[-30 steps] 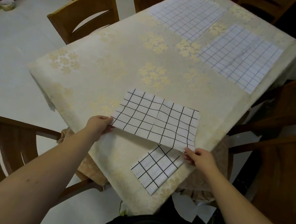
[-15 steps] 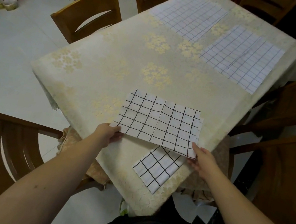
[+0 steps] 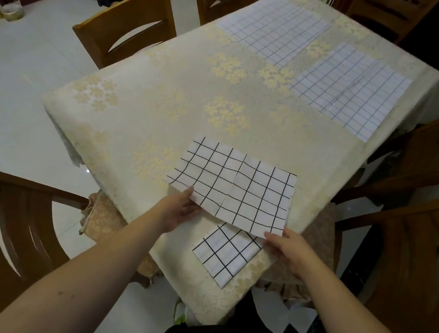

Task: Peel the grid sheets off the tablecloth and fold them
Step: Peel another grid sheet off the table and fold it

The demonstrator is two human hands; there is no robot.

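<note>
We hold the white black-gridded paper sheet [image 3: 233,190] by its near corners, left hand [image 3: 178,211] and right hand [image 3: 285,249] each pinching one. Its long axis runs between our grips, the sheet stretching away over the cream floral tablecloth [image 3: 142,102], ready to fold.

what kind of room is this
Most likely a home dining room: a long table under a cream floral tablecloth, wooden dining chairs set around it, and a glossy white tiled floor.
</note>
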